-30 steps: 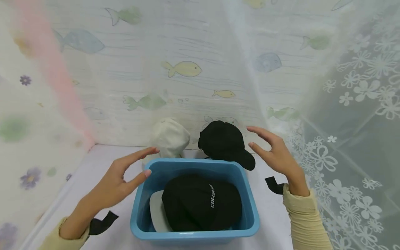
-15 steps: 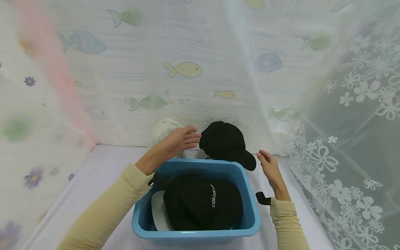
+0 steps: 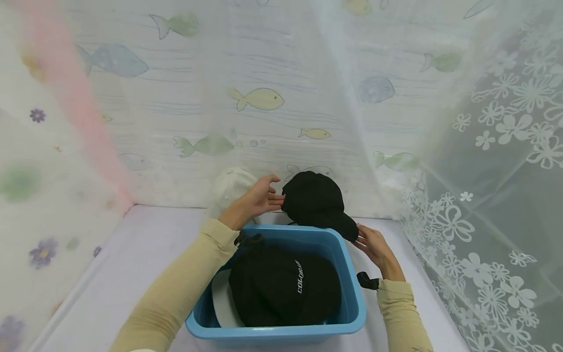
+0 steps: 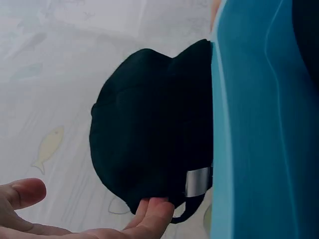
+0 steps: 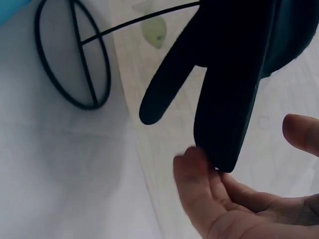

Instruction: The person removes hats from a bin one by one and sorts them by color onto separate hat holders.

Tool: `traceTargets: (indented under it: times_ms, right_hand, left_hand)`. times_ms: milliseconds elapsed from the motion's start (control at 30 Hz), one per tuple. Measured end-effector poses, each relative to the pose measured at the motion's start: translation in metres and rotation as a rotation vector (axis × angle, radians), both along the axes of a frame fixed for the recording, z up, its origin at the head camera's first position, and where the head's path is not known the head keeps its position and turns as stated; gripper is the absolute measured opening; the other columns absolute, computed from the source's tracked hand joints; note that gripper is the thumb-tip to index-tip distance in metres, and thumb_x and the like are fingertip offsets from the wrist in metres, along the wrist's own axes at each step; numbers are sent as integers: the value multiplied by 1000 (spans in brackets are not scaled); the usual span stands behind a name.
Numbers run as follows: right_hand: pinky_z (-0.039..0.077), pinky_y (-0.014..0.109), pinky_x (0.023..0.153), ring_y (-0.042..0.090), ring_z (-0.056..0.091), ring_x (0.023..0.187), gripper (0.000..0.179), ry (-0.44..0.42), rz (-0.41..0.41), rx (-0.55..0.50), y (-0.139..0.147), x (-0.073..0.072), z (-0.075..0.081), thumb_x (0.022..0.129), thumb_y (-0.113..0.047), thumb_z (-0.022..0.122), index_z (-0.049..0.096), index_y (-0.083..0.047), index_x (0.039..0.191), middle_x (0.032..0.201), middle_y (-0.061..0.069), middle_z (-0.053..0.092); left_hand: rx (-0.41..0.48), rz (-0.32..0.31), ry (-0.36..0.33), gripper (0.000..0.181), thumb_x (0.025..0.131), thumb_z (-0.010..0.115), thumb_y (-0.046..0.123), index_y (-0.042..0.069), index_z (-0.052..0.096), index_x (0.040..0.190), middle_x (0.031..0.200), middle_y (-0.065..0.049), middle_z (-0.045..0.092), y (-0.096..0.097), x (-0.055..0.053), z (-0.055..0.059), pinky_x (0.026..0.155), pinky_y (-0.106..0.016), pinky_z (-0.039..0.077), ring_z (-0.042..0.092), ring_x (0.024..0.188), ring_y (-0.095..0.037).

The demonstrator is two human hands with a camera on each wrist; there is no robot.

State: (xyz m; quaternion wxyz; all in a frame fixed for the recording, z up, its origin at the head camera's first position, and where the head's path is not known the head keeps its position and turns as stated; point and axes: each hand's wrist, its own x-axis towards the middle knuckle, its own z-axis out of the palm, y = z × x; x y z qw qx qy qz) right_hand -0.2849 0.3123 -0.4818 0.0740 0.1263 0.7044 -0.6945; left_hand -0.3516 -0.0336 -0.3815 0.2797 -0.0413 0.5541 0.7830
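A black cap (image 3: pixel 313 198) stands raised behind the blue tub, its brim pointing right. My left hand (image 3: pixel 260 196) reaches over the tub to the cap's back edge. In the left wrist view its fingertips (image 4: pixel 158 203) touch the lower rim beside the strap buckle (image 4: pixel 198 182), with the thumb held apart. On the other side, my right hand (image 3: pixel 376 244) has its fingers at the tip of the brim (image 5: pixel 227 114), thumb spread away. Below the cap, the right wrist view reveals a thin black wire stand (image 5: pixel 82 43) with an oval base.
A blue tub (image 3: pixel 281 330) stands in front, holding a black cap with white lettering (image 3: pixel 281 288) and a white brim (image 3: pixel 225 298). Left of the raised cap is a white cap (image 3: pixel 233 183), partly covered by my left hand. A fish-print curtain (image 3: pixel 264 142) hangs behind.
My left hand has swung right from the tub's left side to the black cap's back edge. My right hand has come down and in to the brim. The cap has barely moved.
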Motion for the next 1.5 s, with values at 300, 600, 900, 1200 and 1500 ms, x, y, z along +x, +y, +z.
traceTargets:
  times_ms: [300, 600, 900, 1200, 1500]
  right_hand:
    - [57, 21, 81, 5, 65, 90, 49, -58, -30, -296, 3, -7, 0, 109, -17, 47, 29, 3, 150, 103, -1, 62]
    - [55, 15, 83, -3, 66, 90, 69, 5, -7, -177, 1, -12, -1, 104, -11, 57, 18, 10, 157, 125, 6, 61]
    - [55, 15, 79, -2, 68, 84, 73, 35, -14, -94, 4, -21, 17, 101, -12, 62, 20, 8, 158, 98, -9, 64]
    - [55, 15, 76, -1, 66, 82, 72, 14, -16, 35, 9, -37, 25, 99, -14, 66, 27, 5, 158, 132, 15, 57]
    - [56, 16, 74, -1, 65, 80, 75, 0, 19, 115, 11, -45, 27, 98, -17, 69, 30, 6, 156, 147, 26, 47]
  left_hand:
    - [-97, -28, -26, 69, 103, 45, 36, -12, 31, 150, 125, -20, 51, 5, -1, -7, 114, -40, 41, 53, 109, -28]
    - [-151, -22, 31, 35, 106, 42, 33, 1, 55, 106, 81, -6, 55, 13, -3, -12, 76, -31, 47, 53, 72, -18]
    - [-2, 278, 153, 22, 102, 58, 24, 10, 63, 87, 68, -1, 61, 28, -1, -21, 69, -27, 49, 57, 65, -14]
    - [4, 323, 238, 31, 95, 73, 23, 13, 60, 69, 57, 5, 52, 40, 10, -25, 64, -27, 43, 49, 54, -10]
    - [-92, 246, 147, 83, 93, 75, 34, -1, 32, 155, 151, -18, 48, 42, 23, -22, 107, -41, 47, 60, 120, -29]
